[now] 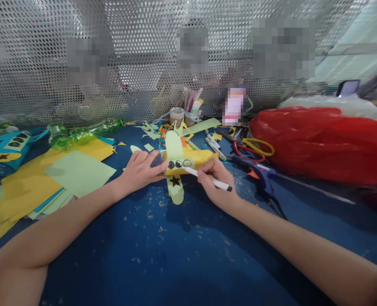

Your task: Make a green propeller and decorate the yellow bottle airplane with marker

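A toy plane (204,156) with a yellow paper-covered body lies on the blue table in front of me. Pale green paper wings (175,146) cross it, the near one bearing a black star (175,181). Along its side runs a pale strip with black ovals; two are filled dark and the right one shows only an outline. At its left end, my left hand (142,172) grips the body, fingers closed against it. My right hand (219,170) is closed around a white marker (220,184), whose tip touches or nearly touches the middle oval.
Left are yellow and green paper sheets (80,170), green plastic bottles (96,129) and a blue toy plane (15,148). Right lie scissors (248,151), a glue gun (265,176) and a red plastic bag (322,144). Paper scraps and markers (214,143) sit behind, before a perforated metal screen (144,51).
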`<state>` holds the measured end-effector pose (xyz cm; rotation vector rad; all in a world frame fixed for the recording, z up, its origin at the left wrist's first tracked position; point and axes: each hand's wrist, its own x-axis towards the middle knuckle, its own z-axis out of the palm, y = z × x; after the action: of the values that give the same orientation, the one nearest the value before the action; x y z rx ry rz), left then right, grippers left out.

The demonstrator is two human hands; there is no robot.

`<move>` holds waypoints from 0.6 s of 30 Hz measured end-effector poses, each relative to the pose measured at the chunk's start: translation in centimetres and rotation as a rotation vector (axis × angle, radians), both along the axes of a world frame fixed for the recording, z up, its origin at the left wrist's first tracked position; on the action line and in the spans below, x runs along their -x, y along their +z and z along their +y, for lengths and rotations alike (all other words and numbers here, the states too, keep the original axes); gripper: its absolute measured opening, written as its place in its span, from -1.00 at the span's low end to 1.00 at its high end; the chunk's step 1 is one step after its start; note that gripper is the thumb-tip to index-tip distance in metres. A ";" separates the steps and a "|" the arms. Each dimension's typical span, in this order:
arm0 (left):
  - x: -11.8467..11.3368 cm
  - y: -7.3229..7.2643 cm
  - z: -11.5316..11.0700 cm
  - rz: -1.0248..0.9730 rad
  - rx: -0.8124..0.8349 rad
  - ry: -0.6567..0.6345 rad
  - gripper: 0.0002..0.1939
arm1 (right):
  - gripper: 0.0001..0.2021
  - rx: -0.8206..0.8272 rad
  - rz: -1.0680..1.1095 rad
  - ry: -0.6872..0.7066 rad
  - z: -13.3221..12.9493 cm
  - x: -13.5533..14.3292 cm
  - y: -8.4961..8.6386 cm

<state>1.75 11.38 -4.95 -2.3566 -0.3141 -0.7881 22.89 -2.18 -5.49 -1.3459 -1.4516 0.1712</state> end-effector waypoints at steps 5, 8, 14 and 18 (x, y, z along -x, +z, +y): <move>-0.1 0.0 0.0 -0.013 -0.011 -0.007 -0.65 | -0.84 -0.013 0.006 -0.013 0.1 -0.1 0.1; 0.0 -0.1 0.0 -0.008 -0.008 -0.005 -0.66 | -0.84 -0.002 -0.001 -0.004 0.1 0.0 0.1; 0.0 -0.1 0.0 -0.002 -0.001 0.000 -0.65 | -0.83 -0.005 0.001 -0.002 0.0 0.0 0.2; 0.0 -0.1 0.0 0.002 0.003 0.002 -0.66 | -0.85 0.006 0.009 0.001 -0.1 0.0 0.2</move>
<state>1.73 11.41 -5.05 -2.3597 -0.3166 -0.7851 22.92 -2.24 -5.32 -1.3480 -1.4450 0.1823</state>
